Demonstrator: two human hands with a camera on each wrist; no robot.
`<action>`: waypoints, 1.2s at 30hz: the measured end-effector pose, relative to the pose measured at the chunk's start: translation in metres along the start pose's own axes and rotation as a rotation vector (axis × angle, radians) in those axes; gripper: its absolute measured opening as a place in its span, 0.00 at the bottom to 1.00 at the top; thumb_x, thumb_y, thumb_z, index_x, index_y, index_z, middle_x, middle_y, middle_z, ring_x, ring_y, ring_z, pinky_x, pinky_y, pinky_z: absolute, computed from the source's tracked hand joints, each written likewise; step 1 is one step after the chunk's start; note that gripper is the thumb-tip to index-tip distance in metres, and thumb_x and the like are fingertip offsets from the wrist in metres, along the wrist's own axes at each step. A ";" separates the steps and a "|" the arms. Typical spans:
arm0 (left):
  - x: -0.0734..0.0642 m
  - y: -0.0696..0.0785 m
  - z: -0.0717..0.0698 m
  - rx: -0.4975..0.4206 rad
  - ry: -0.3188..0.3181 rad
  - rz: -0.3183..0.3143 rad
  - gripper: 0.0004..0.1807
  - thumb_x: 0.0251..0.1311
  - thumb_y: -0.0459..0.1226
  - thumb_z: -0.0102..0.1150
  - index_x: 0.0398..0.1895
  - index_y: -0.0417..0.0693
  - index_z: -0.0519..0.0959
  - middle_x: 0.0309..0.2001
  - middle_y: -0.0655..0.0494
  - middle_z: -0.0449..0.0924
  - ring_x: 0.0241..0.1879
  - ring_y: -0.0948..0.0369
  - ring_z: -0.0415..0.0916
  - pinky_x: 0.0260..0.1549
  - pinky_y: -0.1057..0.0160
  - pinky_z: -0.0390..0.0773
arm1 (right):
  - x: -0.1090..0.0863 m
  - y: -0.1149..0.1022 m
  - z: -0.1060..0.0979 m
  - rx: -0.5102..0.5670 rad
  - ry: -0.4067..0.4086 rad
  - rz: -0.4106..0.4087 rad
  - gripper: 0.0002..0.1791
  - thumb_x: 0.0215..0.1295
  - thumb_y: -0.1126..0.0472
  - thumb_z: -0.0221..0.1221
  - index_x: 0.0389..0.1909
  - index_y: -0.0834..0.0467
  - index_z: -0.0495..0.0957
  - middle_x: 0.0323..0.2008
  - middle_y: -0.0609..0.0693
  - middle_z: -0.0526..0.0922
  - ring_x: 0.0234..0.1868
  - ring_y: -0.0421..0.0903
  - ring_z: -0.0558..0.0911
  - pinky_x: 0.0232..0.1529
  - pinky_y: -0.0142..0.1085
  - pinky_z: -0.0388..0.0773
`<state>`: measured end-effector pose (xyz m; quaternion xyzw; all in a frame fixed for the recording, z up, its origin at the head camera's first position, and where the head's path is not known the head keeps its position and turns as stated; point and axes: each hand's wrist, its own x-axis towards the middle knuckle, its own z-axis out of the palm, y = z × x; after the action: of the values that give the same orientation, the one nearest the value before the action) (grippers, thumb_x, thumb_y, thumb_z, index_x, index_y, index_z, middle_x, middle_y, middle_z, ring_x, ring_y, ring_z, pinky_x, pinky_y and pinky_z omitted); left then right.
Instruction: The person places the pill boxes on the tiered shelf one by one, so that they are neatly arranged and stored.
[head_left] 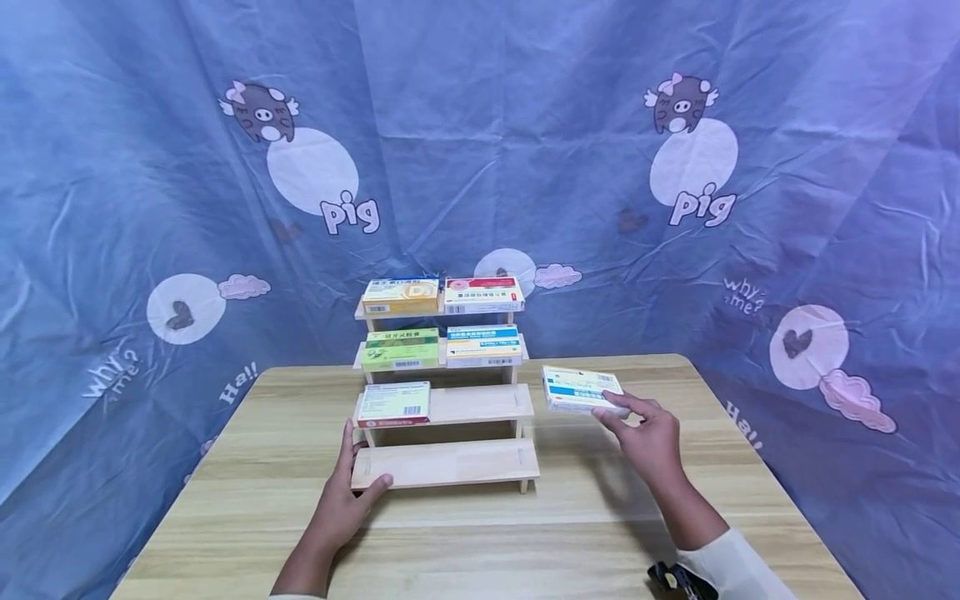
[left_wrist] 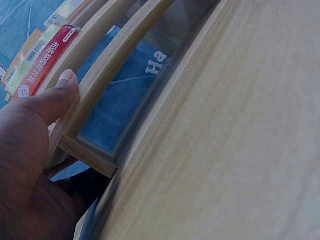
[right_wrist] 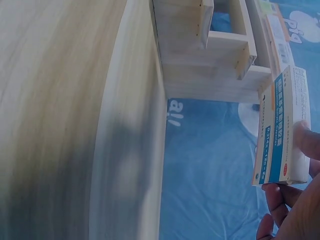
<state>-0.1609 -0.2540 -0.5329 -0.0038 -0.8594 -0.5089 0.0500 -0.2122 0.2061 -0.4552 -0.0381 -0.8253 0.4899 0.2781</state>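
Observation:
A stepped wooden display rack (head_left: 450, 463) stands on the table with medicine boxes on its upper tiers. My left hand (head_left: 341, 502) grips the left end of its lowest step; the left wrist view has the thumb (left_wrist: 65, 85) over the board's edge and fingers underneath. Right of the rack, my right hand (head_left: 651, 433) pinches a white and blue medicine box (head_left: 576, 388) by its right end, raised over the table. In the right wrist view the blue band of this medicine box (right_wrist: 276, 130) faces the camera, thumb on one side and fingers below.
A white box with a red edge (head_left: 393, 403) lies left on the second-lowest step. Above sit a green box (head_left: 401, 348) and a blue-white box (head_left: 483, 346). The top step bears a yellow-white box (head_left: 401, 295) and a red-white box (head_left: 483, 295). Blue cloth (head_left: 480, 183) hangs behind the table.

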 end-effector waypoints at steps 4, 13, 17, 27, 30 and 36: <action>-0.001 0.000 0.000 -0.009 0.000 -0.002 0.65 0.73 0.51 0.71 0.91 0.68 0.26 0.84 0.34 0.60 0.82 0.33 0.63 0.81 0.26 0.54 | -0.003 -0.002 0.002 0.016 -0.007 0.004 0.20 0.55 0.68 0.82 0.50 0.61 0.93 0.50 0.67 0.92 0.38 0.27 0.75 0.34 0.28 0.65; -0.001 0.001 0.001 -0.003 -0.001 0.003 0.66 0.73 0.52 0.71 0.90 0.69 0.25 0.84 0.33 0.60 0.82 0.33 0.62 0.82 0.27 0.52 | -0.010 -0.005 0.007 0.046 -0.012 -0.007 0.21 0.52 0.68 0.83 0.49 0.61 0.94 0.50 0.65 0.93 0.40 0.21 0.75 0.42 0.27 0.67; -0.001 0.001 0.000 0.003 -0.001 0.002 0.66 0.73 0.52 0.71 0.90 0.69 0.25 0.84 0.33 0.60 0.82 0.33 0.62 0.82 0.27 0.52 | -0.012 -0.007 0.011 0.047 -0.023 -0.014 0.21 0.51 0.67 0.84 0.48 0.60 0.94 0.51 0.64 0.93 0.42 0.19 0.76 0.45 0.25 0.68; -0.001 0.001 0.001 -0.013 -0.005 -0.003 0.66 0.72 0.51 0.71 0.90 0.69 0.25 0.85 0.34 0.60 0.82 0.34 0.62 0.82 0.27 0.52 | -0.020 -0.014 0.024 0.069 -0.072 -0.013 0.21 0.51 0.64 0.85 0.48 0.57 0.95 0.55 0.60 0.92 0.47 0.21 0.77 0.51 0.24 0.68; 0.000 0.000 0.002 -0.020 -0.008 -0.006 0.66 0.73 0.51 0.71 0.90 0.70 0.25 0.85 0.35 0.59 0.82 0.34 0.63 0.82 0.27 0.53 | -0.022 -0.016 0.029 0.072 -0.089 -0.007 0.21 0.51 0.63 0.85 0.48 0.56 0.95 0.54 0.59 0.93 0.50 0.25 0.79 0.52 0.27 0.68; 0.000 0.000 0.001 -0.018 -0.008 0.002 0.66 0.73 0.52 0.71 0.90 0.68 0.25 0.85 0.34 0.60 0.81 0.34 0.64 0.81 0.27 0.54 | -0.026 -0.022 0.041 0.101 -0.107 -0.024 0.21 0.49 0.64 0.86 0.46 0.57 0.95 0.51 0.60 0.93 0.54 0.42 0.86 0.52 0.24 0.71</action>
<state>-0.1606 -0.2531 -0.5337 -0.0072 -0.8549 -0.5166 0.0472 -0.2058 0.1539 -0.4630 0.0122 -0.8138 0.5287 0.2410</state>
